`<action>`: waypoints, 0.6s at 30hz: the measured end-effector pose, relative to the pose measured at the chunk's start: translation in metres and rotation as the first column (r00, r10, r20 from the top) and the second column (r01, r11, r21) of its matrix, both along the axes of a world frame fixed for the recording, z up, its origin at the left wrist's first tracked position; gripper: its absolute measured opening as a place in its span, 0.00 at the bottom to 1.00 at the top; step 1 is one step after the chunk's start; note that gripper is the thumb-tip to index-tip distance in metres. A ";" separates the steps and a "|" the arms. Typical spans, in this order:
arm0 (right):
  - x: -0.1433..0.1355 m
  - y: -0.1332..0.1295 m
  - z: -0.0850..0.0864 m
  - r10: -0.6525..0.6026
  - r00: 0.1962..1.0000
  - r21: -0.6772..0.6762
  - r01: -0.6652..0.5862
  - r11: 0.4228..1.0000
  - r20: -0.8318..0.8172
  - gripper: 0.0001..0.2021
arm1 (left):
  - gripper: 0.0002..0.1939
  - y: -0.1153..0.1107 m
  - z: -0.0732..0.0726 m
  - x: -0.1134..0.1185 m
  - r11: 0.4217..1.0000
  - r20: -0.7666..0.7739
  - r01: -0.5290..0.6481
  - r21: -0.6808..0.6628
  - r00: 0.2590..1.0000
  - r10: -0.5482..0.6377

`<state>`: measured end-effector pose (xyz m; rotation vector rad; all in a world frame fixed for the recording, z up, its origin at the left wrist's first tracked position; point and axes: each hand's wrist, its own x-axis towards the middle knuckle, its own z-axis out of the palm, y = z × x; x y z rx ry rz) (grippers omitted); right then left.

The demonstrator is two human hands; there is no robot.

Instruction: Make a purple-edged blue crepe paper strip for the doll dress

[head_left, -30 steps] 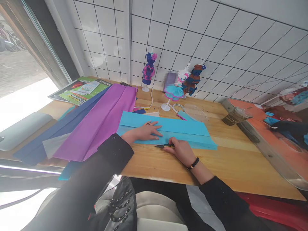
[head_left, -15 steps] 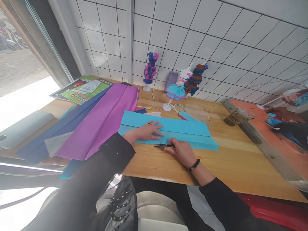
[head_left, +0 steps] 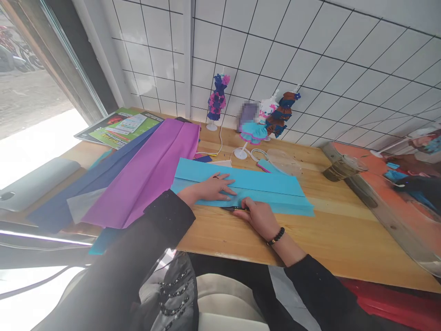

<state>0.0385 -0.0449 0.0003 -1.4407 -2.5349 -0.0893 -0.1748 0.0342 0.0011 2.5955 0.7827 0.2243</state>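
A folded sheet of turquoise crepe paper (head_left: 272, 186) lies across the wooden table, its creases running lengthwise. Flat on its left half rests my left hand (head_left: 215, 187), fingers spread, with a dark ring on one of them. My right hand (head_left: 258, 217), a black bead bracelet at the wrist, is closed around small black scissors (head_left: 230, 209). Their dark blades point left along the sheet's near edge, and the fingers cover most of the handles. Both hands are close together, the right one nearer the table's front.
Purple paper (head_left: 148, 177) and dark blue paper (head_left: 69, 197) lie at the left, beside green printed packages (head_left: 120, 131). Small dress forms (head_left: 217, 101) stand along the tiled wall. A drink cup (head_left: 341, 170) sits at the right by an orange tray (head_left: 372, 165).
My right hand has shifted slightly, and the scissors' blades now sit closer against the turquoise paper's near edge. My left hand stays pressed on the sheet.
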 end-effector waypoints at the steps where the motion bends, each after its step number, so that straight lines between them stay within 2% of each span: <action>1: 0.000 0.000 0.001 0.000 1.000 -0.001 0.000 1.000 0.001 0.21 | 0.19 0.000 0.000 0.000 1.000 -0.003 -0.001 0.001 1.000 0.001; 4: -0.001 0.000 0.002 -0.007 1.000 -0.003 0.007 1.000 0.006 0.22 | 0.19 0.000 0.005 -0.003 1.000 0.002 -0.017 -0.011 1.000 0.017; 8: -0.001 0.000 0.002 -0.011 1.000 -0.013 0.012 1.000 0.019 0.22 | 0.24 -0.001 0.018 -0.019 0.995 0.035 -0.078 -0.065 0.996 0.080; 11: -0.001 0.000 0.002 -0.012 1.000 -0.026 0.013 1.000 0.024 0.22 | 0.25 -0.001 0.025 -0.032 0.983 -0.049 -0.116 -0.140 0.993 0.110; 14: -0.001 0.000 0.003 -0.012 0.999 -0.028 0.013 1.000 0.031 0.22 | 0.24 -0.001 0.025 -0.038 0.980 -0.101 -0.124 -0.157 0.989 0.108; 18: -0.005 -0.001 0.004 -0.012 0.999 -0.013 0.013 1.000 0.038 0.23 | 0.23 0.000 0.021 -0.039 0.979 -0.075 -0.109 -0.174 0.992 0.097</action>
